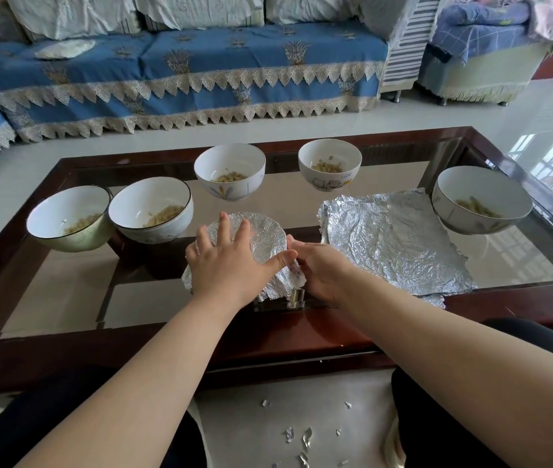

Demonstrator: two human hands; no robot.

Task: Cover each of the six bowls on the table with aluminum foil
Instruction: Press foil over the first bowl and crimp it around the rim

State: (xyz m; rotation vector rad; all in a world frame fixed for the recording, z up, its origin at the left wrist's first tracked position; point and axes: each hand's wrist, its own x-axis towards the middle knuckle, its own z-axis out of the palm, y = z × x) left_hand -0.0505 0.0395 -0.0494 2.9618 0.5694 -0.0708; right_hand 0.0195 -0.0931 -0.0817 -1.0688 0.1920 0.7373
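Five uncovered bowls stand on the glass table [403,163]; a sixth, the foil-wrapped bowl [265,231], sits at the near middle. The left hand [231,261] presses flat on its top, fingers straight. The right hand [319,268] pinches foil at its right side. Spare foil sheets [393,238] lie just right.

White bowls [229,170], silver foil [389,238], blue sofa cover [180,69] w/ beige lace trim.
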